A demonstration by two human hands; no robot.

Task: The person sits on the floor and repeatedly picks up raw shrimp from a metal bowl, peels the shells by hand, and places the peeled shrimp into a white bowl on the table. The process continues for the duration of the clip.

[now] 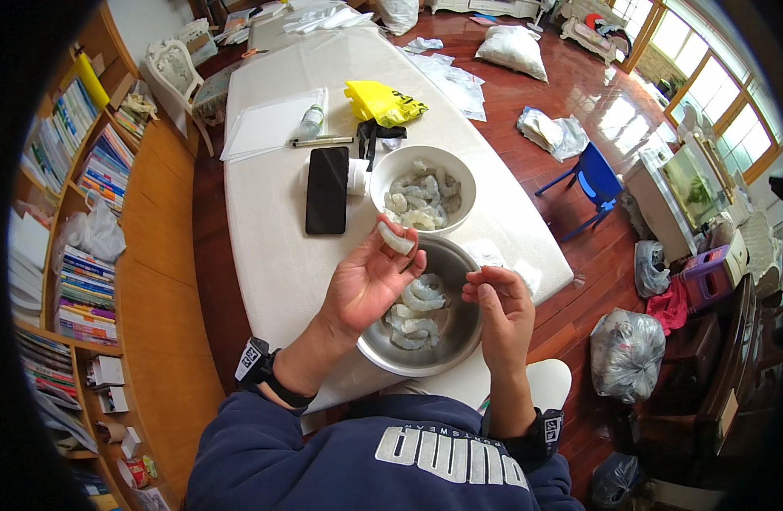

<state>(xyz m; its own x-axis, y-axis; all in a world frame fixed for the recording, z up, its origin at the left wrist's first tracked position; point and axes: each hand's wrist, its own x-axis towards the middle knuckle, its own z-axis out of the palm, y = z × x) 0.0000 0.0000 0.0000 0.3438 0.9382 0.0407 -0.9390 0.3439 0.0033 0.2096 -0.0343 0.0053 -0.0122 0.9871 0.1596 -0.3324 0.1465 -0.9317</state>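
A peeled, greyish shrimp [395,239] is gripped between the thumb and fingers of my left hand [363,281], raised over the far rim of a steel bowl [461,334]. Several more shrimp [415,322] lie inside that bowl, partly hidden behind my left hand. My right hand [504,317] hovers at the bowl's right side, its thumb and fingertips pinched together. Whatever it holds, if anything, is too small to tell. Just beyond the steel bowl stands a white bowl [468,186] with a heap of shrimp [425,194] in it.
Left of the white bowl, a black phone [326,192] leans on a white roll [357,177]. Farther back are a pen [323,141], a small bottle [311,122], paper sheets [259,128] and a yellow bag [383,103]. A crumpled tissue [487,254] lies beside the steel bowl.
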